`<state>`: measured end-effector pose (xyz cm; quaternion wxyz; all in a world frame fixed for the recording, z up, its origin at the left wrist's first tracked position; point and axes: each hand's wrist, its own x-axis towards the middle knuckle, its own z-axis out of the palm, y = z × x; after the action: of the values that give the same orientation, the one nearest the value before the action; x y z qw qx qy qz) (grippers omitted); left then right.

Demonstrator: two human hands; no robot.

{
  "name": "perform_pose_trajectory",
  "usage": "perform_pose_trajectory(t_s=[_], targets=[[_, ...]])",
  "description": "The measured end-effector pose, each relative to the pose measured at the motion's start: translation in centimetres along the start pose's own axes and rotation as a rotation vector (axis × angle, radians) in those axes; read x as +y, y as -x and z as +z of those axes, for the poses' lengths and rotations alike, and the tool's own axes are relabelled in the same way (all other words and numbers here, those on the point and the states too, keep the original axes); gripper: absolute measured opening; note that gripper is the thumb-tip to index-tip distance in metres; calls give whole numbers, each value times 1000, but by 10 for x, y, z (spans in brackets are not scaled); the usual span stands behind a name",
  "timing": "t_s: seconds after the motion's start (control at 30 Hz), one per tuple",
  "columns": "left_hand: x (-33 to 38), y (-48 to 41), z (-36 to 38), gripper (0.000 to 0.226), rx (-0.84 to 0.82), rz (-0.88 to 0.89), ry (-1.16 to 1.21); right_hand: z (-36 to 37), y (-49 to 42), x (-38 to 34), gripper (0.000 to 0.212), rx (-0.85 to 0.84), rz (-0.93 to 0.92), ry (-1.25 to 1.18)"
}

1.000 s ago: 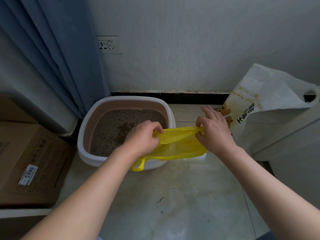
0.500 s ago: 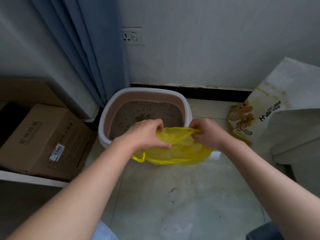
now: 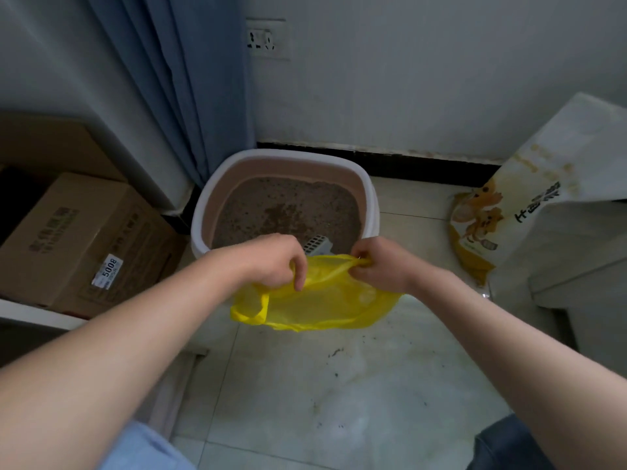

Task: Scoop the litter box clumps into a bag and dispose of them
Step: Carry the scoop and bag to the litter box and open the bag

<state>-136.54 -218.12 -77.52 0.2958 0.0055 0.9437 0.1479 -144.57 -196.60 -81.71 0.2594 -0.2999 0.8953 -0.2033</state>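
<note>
Between the two hands, just this side of the litter box (image 3: 371,205), hangs one yellow bag (image 3: 322,307). The left hand (image 3: 274,262) grips a bunched fold of its rim with curled fingers, and the right hand (image 3: 376,266) pinches the opposite edge, so the thin film is drawn taut between them. That pull looks meant to find and widen the mouth before anything goes in; the bag sags limp and seems to hold nothing yet. Beyond the knuckles sits the single litter box, its grey litter showing one darker patch (image 3: 281,212), though separate clumps are too small to tell. One white slotted scoop (image 3: 317,245) peeks out just beyond the left hand, inside the box's near wall, close for a next reach. Right of the right hand leans one printed litter sack (image 3: 481,228); left of the left forearm stands one labelled cardboard box (image 3: 78,239).
</note>
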Motion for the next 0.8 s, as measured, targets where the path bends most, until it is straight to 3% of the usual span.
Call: perform_pose_trajectory(t_s=[0.13,0.27,0.47,0.63,0.73,0.8], targets=[[-10,5,30,45,-160,19,-25,34,2,-6,16,-83,-40,157],[-36,8,66,45,-120,10,-13,68,-1,-12,28,-96,-60,210],[-86,25,120,42,104,-67,-93,121,-9,1,27,-117,-6,164],[-108,28,159,47,454,-35,-320,156,-31,3,22,-116,64,-20],[-105,28,176,19,721,228,-412,164,-43,0,1,-115,138,-107],[-104,24,187,11,759,400,-408,165,-45,3,16,-118,192,-37]])
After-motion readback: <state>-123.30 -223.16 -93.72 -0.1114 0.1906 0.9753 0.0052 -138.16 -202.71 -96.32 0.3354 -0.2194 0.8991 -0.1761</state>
